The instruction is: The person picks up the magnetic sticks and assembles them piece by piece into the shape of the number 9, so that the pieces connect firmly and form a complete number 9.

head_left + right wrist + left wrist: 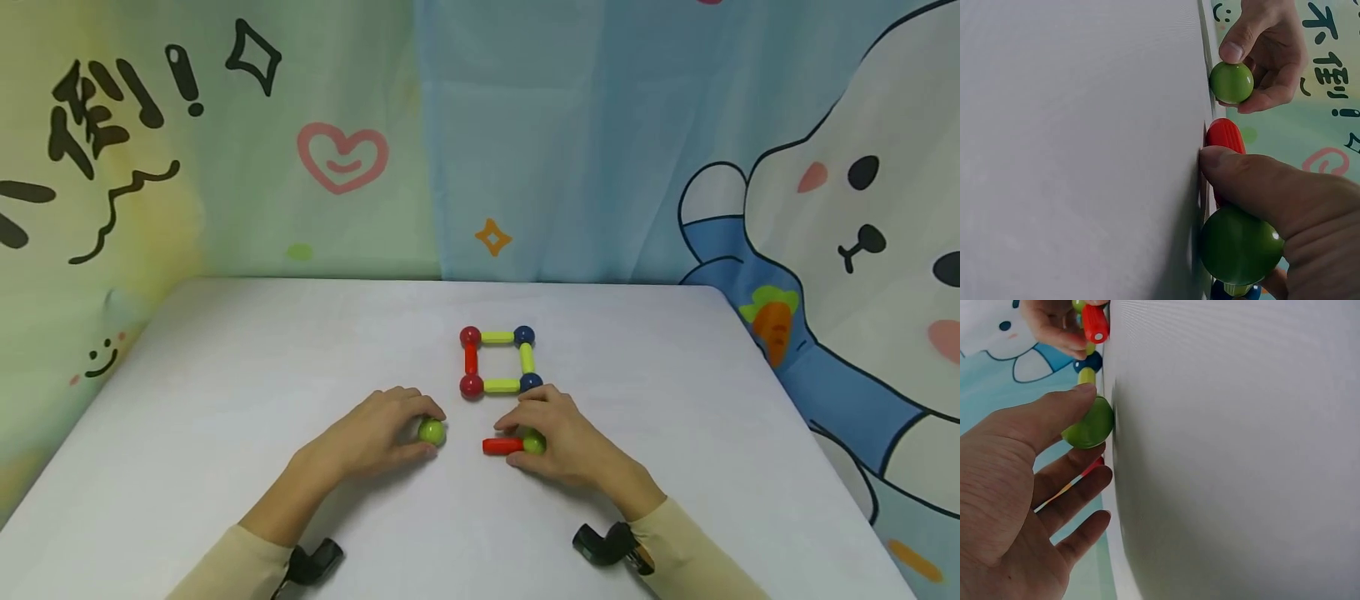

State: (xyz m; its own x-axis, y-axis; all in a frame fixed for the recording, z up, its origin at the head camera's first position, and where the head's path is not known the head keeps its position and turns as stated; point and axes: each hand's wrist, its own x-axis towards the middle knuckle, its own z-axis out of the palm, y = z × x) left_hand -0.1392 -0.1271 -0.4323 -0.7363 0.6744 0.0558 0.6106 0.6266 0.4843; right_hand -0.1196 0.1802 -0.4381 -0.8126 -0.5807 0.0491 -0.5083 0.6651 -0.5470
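Note:
Between thumb and forefinger, my left hand point(378, 432) pinches a green ball point(431, 431) low on the table. In the left wrist view its other fingers point(1079, 494) spread away from the ball. Facing it, my right hand point(562, 440) grips a red rod point(501, 447) with a second green ball point(534, 442) at the rod's right end. The thumb point(1235, 164) lies along the rod in the right wrist view. A short gap separates the left ball from the rod's free end.
Just beyond the hands lies a square frame: red balls point(472, 387) on its left, dark blue balls point(524, 336) on its right, joined by yellow-green rods point(502, 386) and one red rod point(471, 360). A printed curtain point(525, 150) hangs behind the white table point(300, 333).

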